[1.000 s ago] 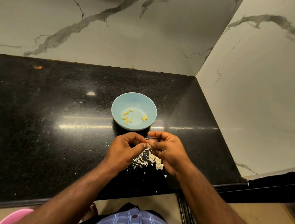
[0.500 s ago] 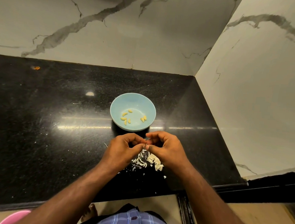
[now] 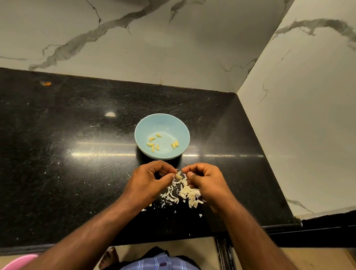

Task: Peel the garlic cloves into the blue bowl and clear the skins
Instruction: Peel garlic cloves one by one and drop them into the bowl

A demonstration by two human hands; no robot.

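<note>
Since a second ago the hands have drawn slightly apart, the left hand (image 3: pixel 150 179) pinching a half-peeled garlic clove (image 3: pixel 179 176) and the right hand (image 3: pixel 204 180) pinching its skin near the blue bowl (image 3: pixel 162 122) (slippery, I'd judge), so a hard tug could flick it onto the tabletop (image 3: pixel 49 160) among the skins (image 3: pixel 187 194).

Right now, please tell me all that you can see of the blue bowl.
The blue bowl is round, shallow and pale blue, smooth and slightly glossy, perhaps ceramic or plastic. It stands upright on the black countertop, near the corner of the marble walls, just beyond the hands. Seven small yellowish peeled garlic cloves lie on its floor: five on the left, two on the right. No hand touches it. The pile of skins lies in front of it, apart.
</note>
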